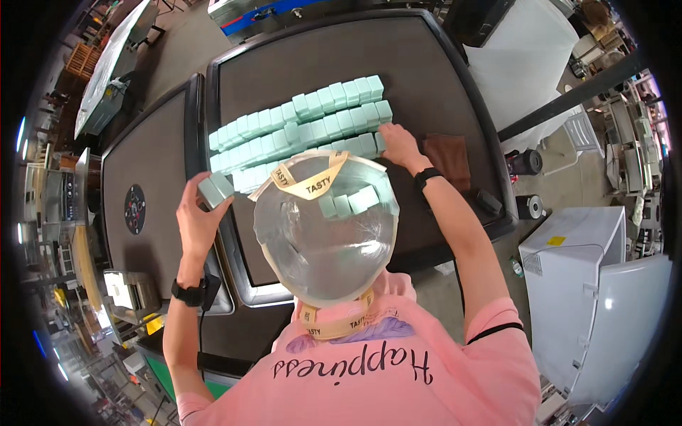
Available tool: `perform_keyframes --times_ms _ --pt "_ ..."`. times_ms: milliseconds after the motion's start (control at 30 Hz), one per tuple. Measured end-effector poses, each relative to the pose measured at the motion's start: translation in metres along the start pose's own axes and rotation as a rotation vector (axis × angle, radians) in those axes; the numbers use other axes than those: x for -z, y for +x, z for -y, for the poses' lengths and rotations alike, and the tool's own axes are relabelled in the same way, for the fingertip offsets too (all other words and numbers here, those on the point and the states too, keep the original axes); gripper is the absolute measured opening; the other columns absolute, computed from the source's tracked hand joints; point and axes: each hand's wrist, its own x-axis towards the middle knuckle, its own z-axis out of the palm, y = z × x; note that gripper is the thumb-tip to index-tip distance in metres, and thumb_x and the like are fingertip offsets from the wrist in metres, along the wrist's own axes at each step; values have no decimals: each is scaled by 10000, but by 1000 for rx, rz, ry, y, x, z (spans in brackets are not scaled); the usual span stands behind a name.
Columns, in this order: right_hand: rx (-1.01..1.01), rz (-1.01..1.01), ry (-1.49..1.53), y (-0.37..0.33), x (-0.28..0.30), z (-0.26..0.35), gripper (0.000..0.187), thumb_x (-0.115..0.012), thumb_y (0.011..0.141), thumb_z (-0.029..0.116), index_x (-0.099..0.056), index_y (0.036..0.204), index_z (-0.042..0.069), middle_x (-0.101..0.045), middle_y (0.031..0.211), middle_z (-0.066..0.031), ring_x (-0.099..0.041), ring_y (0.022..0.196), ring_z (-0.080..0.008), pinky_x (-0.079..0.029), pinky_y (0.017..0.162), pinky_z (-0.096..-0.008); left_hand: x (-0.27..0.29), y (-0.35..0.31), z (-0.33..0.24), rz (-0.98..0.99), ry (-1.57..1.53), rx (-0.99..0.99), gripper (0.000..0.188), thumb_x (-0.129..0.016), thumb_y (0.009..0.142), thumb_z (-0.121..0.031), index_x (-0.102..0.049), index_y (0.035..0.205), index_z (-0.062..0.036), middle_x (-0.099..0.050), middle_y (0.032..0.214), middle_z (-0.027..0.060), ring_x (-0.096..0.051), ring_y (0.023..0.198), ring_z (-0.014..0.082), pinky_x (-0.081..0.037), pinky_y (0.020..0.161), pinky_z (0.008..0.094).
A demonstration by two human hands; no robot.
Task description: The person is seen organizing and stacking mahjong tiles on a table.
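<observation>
Three long rows of mint-green mahjong tiles stand side by side on a brown table top. At the left, beyond the ends of the rows, my left hand is closed round a few mahjong tiles, between thumb and fingers. My right hand has its fingers closed on the tile at the right end of the nearest row. A clear rounded plastic cover edged with printed tan tape hides part of that row. Several more tiles show through the plastic.
A raised dark rim borders the table. Brown folded cloth and a small black object lie near its right edge. Adjoining on the left is another brown table top with a round black panel. A white fridge-like cabinet stands at the right.
</observation>
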Motion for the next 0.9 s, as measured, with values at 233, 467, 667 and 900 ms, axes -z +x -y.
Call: perform_keyframes --times_ms 233,467,667,900 --pt "-191 -239 195 -46 40 26 482 -859 742 219 -625 1136 69 -650 1143 -125 -623 1092 -362 -542 919 -474 0 -44 -125 453 286 -425 575 -894 738 -160 -642 1254 -130 -731 1132 95 -732 983 278 -581 859 363" --pt "-340 -369 427 -132 51 45 542 -875 736 181 -625 1204 69 -647 1163 -127 -606 1129 -364 -511 952 -462 -156 -16 -75 1056 1020 -433 399 -826 720 -267 -762 1042 -41 -754 1059 184 -748 994 353 -599 801 448" --pt "-602 -438 521 -239 50 48 547 -884 730 144 -632 1207 49 -648 1169 -139 -610 1132 -373 -502 960 -453 -237 24 30 938 901 -295 422 -796 736 -147 -734 1127 -1 -749 1057 217 -721 999 428 -590 845 508" --pt "-786 -402 510 -319 46 37 557 -883 729 119 -624 1217 45 -645 1178 -141 -608 1141 -361 -490 972 -448 -263 12 77 792 608 -159 783 -758 789 -102 -399 1480 -17 -557 1368 267 -571 1265 448 -488 1027 527"
